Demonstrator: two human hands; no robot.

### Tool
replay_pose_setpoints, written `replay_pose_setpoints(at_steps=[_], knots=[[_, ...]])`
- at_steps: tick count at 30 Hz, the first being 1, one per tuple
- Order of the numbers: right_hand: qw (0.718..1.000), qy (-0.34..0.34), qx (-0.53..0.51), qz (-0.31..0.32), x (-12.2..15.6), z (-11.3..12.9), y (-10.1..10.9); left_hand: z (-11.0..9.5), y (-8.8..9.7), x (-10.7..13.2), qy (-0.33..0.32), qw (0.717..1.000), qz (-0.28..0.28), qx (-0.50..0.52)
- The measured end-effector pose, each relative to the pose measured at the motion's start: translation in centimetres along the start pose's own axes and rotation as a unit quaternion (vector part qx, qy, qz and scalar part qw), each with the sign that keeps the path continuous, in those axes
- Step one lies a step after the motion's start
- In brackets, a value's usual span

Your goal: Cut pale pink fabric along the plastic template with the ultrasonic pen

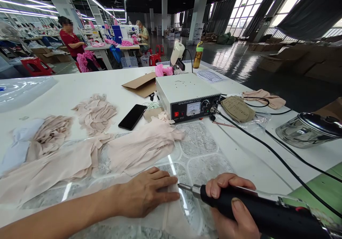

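Observation:
My left hand [146, 194] lies palm down, fingers stretched out, on thin pale beige fabric [175, 219] over a clear mat [199, 144]. In my right hand [236, 210] is a black handheld ultrasonic welder [263, 208], its fingers wrapped around the barrel. The welder's narrow metal tip points left, close to my left fingertips; whether it touches the fabric is hard to tell. Beyond my left hand lies a stack of beige fabric pieces [144, 146], with another layered stack [58, 162] to the left.
A white control box [188, 92] with a dial stands ahead, its black cable [262, 144] running right. Around it are a phone [132, 117], folded cardboard [141, 84], khaki pieces [237, 108], a lidded steel pot [307, 130] and a bottle [198, 56]. Two people work farther back.

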State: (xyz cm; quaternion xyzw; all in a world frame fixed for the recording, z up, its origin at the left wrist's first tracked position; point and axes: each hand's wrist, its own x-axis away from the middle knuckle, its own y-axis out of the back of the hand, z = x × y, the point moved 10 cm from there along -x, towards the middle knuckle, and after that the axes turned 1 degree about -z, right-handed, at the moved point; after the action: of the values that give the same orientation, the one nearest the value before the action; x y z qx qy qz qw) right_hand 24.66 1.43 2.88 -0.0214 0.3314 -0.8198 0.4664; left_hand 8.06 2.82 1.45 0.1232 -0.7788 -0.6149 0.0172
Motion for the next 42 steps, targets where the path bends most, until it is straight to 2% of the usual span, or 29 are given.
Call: replay_pose_setpoints(at_steps=[9, 18, 28, 42], knots=[[0.999, 0.005, 0.005, 0.036, -0.1, -0.1, -0.6, 0.0, -0.2, 0.0, 0.001, 1.000, 0.009, -0.007], [0.999, -0.025, -0.021, -0.018, 0.4, 0.8, 1.4, -0.1, 0.5, -0.1, -0.005, 1.000, -0.005, 0.020], [0.994, -0.084, -0.068, 0.004, 1.9, -0.3, 1.7, -0.2, 0.4, -0.2, -0.002, 1.000, 0.012, 0.003], [0.995, -0.063, -0.071, 0.008, 1.9, 0.2, 1.5, -0.4, 0.6, -0.2, -0.003, 1.000, 0.012, -0.002]])
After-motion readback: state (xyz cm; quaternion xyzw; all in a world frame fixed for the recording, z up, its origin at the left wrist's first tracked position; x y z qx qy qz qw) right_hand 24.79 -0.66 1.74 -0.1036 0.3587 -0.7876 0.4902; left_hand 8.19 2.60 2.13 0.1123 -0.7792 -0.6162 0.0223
